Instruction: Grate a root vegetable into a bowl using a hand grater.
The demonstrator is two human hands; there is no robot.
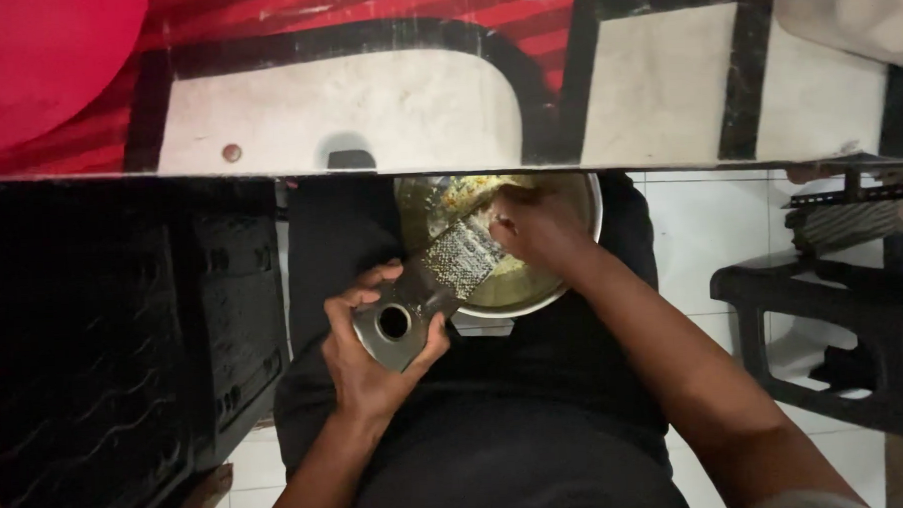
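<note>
**Inspector:** Report the left hand.

**Assistant:** The left hand (375,357) is closed firmly around the handle end of a flat metal grater (428,290). The handle is a smooth, dull steel tab with a round hole through it; thumb and fingers wrap its edges. From the hand, the blade runs toward 1 o'clock, its perforated face rough and glinting.

**Inspector:** Where does the grater sit?

**Assistant:** Its far end rests tilted over the near rim of a round metal bowl (580,194), which lies on the person's lap against black clothing (507,422). The bowl is shiny, with a thin pale rim, and holds yellowish-green shredded matter (459,192), moist and clumped.

**Inspector:** The right hand?

**Assistant:** The right hand (536,226) is inside the bowl, at 2 o'clock from the left hand, fingers curled and pressed at the top of the grating face. Whether they pinch a piece of food I cannot tell; the fingers hide it.

**Inspector:** Surroundings?

**Assistant:** At 12 o'clock, a flat surface (386,106) with white panels, black bands and red stripes, its edge crossing above the bowl. At 9 o'clock, a dark ribbed plastic crate (124,336). At 3 o'clock, a black plastic stool (834,321) on white floor tiles (701,245).
</note>
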